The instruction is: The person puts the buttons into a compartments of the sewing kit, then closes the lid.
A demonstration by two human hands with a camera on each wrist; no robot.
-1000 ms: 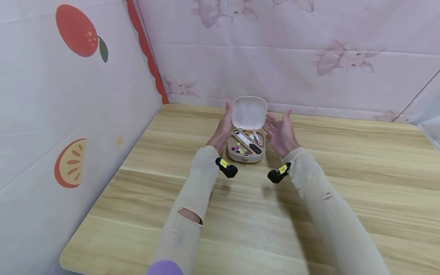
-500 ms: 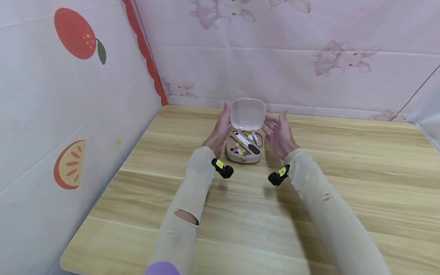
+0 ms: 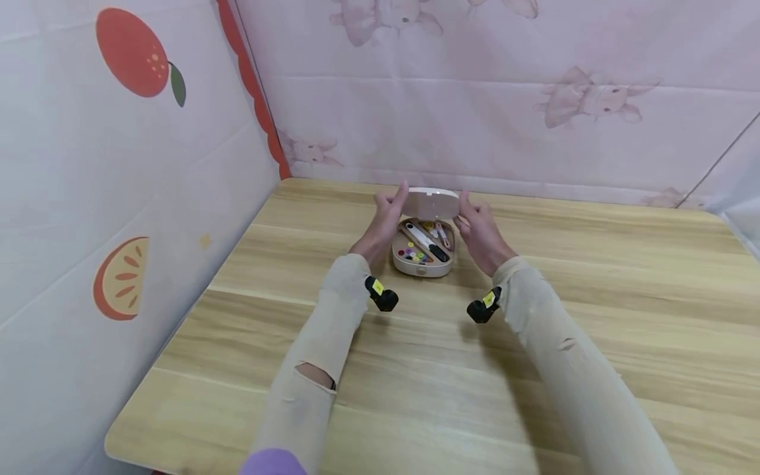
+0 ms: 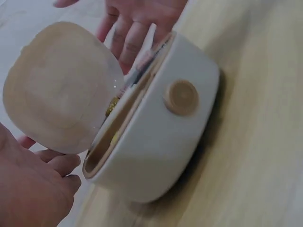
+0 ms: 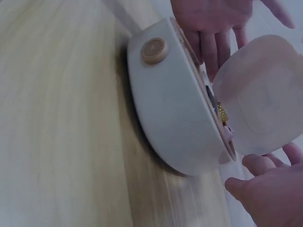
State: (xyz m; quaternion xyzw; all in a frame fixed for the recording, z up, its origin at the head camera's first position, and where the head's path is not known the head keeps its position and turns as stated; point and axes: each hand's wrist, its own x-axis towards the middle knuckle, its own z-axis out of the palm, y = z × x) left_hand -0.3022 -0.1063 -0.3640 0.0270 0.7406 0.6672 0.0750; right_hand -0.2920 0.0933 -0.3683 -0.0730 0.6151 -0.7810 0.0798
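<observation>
A small off-white sewing box stands on the table with its lid tilted forward over it. My left hand holds the lid's left edge, and my right hand holds the right edge. Both thumbs lie at the lid's corners; some fingers are hidden behind it. Inside the box are colourful buttons, a slim white tool with a black end, and a pink-and-white item. The left wrist view shows a round tan button catch on the box front.
The wood-grain table extends around the box. Behind it hangs a pink cloth backdrop with rabbit prints. A white sheet with fruit prints borders the left side.
The lid has swung forward and down from nearly upright. Both hands have gone with it, their fingers now more bent and thumbs closer to its edges. The box stays in place.
</observation>
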